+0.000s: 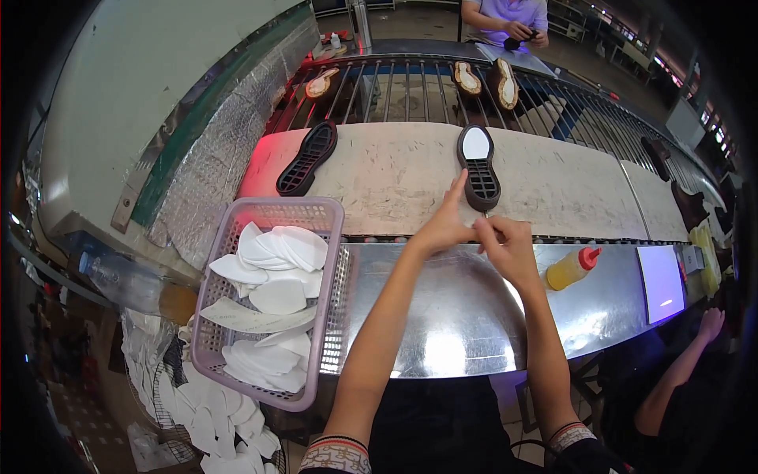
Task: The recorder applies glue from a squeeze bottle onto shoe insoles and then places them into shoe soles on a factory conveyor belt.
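A dark shoe sole [482, 186] lies on the pale conveyor belt in front of me, its far end covered by a white oval pad [476, 144] and its near end showing a bare grid. My left hand [446, 227] reaches to the sole's left edge, fingers stretched out and fingertips at its side. Just below the sole's near end, my right hand [509, 243] is closed with thumb and finger pinched together; what they hold, if anything, is too small to make out. Farther left on the belt rests another dark sole [306, 158] without a pad.
A lilac plastic basket [338, 237] of white pads [280, 294] stands at left on the metal table [466, 316]. A red-capped squeeze bottle [573, 268] and a white sheet [660, 284] lie at right. Shoes [505, 85] sit on rollers beyond; a person [509, 22] works across.
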A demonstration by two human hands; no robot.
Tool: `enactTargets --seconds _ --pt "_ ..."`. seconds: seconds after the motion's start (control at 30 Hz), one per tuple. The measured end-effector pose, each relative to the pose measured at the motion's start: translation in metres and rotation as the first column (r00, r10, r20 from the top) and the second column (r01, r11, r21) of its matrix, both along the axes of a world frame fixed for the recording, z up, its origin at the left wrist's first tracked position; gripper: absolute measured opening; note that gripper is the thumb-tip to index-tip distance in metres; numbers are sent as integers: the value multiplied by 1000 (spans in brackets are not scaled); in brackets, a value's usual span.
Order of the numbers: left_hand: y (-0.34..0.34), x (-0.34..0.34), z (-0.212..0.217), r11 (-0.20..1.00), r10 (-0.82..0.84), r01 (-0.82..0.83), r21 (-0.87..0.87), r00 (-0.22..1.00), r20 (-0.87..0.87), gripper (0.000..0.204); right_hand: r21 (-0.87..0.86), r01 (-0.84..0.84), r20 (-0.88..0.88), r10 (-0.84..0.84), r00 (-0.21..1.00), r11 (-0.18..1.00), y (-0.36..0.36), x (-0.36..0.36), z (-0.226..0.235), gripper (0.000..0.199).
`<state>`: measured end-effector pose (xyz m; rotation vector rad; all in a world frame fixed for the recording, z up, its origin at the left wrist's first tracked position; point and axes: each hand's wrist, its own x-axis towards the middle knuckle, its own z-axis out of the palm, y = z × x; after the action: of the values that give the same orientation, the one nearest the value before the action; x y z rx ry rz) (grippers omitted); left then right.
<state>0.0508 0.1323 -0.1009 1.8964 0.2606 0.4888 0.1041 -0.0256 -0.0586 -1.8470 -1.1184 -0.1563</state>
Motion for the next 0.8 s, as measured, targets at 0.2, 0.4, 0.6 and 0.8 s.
enactTargets --seconds 0.2,0.4,0.6,0.8 --pt "13 -17 18 852 -467 455 -259 884 15 125 166 -582 -654 531 539 796 -10 16 -2 37" --pt "11 -20 18 874 -343 348 -339 936 79 133 257 -564 -714 548 437 785 -3 24 -25 36" --pt "16 -21 13 919 -277 281 -276 959 52 136 233 -428 -658 466 591 873 3 10 -28 32" --pt "12 -18 11 984 -110 121 -129 990 88 125 244 -322 -566 404 718 915 6 3 -25 25"
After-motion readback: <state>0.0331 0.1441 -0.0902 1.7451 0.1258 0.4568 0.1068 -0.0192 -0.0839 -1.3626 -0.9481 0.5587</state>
